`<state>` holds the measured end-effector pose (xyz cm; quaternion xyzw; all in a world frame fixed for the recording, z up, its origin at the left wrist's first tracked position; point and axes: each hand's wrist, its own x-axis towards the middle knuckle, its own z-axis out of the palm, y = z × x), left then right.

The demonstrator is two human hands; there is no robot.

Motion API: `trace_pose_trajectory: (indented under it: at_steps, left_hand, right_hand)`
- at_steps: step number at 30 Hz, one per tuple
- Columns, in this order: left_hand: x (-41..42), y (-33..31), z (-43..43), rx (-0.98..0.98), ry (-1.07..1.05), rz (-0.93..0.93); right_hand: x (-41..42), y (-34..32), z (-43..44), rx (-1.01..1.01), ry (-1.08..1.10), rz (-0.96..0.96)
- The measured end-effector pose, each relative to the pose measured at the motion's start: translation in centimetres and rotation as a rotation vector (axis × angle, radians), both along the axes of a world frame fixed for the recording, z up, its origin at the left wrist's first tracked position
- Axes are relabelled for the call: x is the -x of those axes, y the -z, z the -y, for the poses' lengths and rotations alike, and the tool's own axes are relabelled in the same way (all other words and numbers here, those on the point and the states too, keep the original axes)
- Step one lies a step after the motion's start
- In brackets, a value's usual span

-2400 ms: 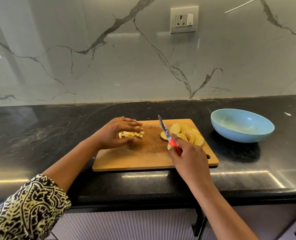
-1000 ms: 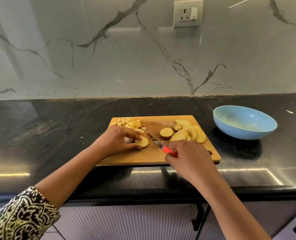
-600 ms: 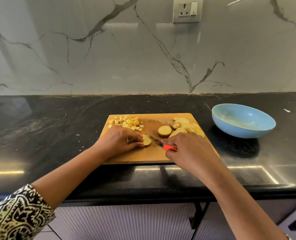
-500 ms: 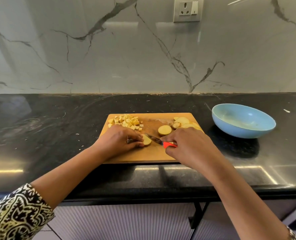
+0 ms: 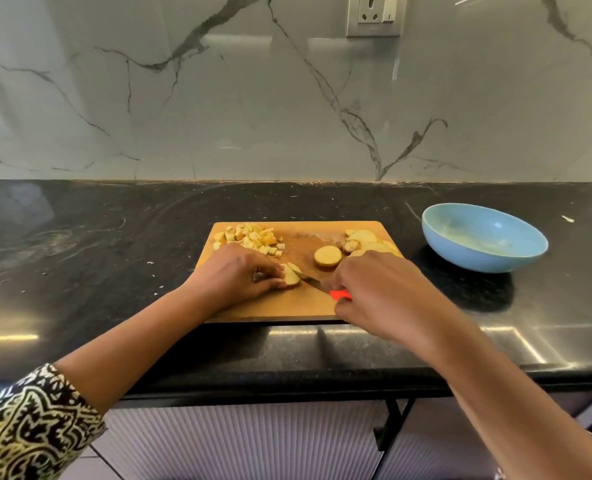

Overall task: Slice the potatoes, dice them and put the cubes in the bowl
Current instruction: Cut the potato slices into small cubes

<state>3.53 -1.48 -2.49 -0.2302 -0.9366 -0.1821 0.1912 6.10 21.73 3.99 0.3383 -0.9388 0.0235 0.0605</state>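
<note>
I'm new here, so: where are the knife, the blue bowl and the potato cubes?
knife [image 5: 315, 283], head view, on the blade
blue bowl [image 5: 478, 263], head view, on the outer wall
potato cubes [image 5: 250, 236], head view, middle of the heap

- Left hand [image 5: 239, 276] lies palm down, fingers curled, its fingertips pinching a pale yellow round potato slice [image 5: 291, 277].
- Left forearm reaches in bare from the lower left, with a black-and-cream patterned fabric sleeve [image 5: 28, 424] above the elbow.
- Right hand [image 5: 381, 292] is knuckles up, fingers wrapped round a small red-handled steel knife [image 5: 317, 285].
- Right forearm enters bare from the lower right.
</note>
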Motion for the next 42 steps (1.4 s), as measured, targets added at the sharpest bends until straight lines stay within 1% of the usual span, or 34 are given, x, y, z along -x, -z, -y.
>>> trace_pose_trajectory:
  at_steps: [5,8,13,16,19,25,32,33,36,38,42]
  left_hand:
    - [0.0,0.0,0.0,0.015,0.006,-0.007]
    - [-0.1,0.1,0.2,0.014,0.016,-0.011]
    - [-0.3,0.0,0.5,0.045,0.059,-0.054]
    - [-0.5,-0.3,0.5,0.092,0.091,-0.074]
    - [-0.5,-0.5,0.9,0.126,0.143,-0.055]
    - [-0.3,-0.9,1.8,0.165,0.256,0.001]
    - [0.1,-0.8,2.2,0.164,0.276,0.033]
    - [0.1,-0.8,2.1,0.167,0.275,0.030]
    - [0.0,-0.8,2.1,0.179,0.269,0.019]
    - [0.0,-0.7,2.0,0.189,0.261,0.024]
    - [-0.1,-0.8,2.0,0.185,0.251,0.045]
  right_hand:
    - [-1.1,-2.4,-2.7,-0.019,0.015,0.106]
    - [-0.9,-3.1,-3.3,0.012,0.030,0.139]
    - [0.2,-1.6,-2.0,0.154,0.054,0.080]
    - [1.0,-0.1,-0.9,0.176,0.054,0.079]
    - [1.7,0.6,-0.3,0.191,0.052,0.097]
    - [2.5,0.0,0.5,0.151,0.013,0.109]
    - [2.5,0.0,1.2,0.160,0.011,0.145]
    - [2.5,0.1,1.6,0.145,0.013,0.130]
    - [2.0,0.8,2.4,0.074,-0.012,0.007]
    - [1.4,1.2,2.2,0.044,-0.037,-0.022]
    - [0.1,0.8,-0.3,0.026,-0.034,0.049]
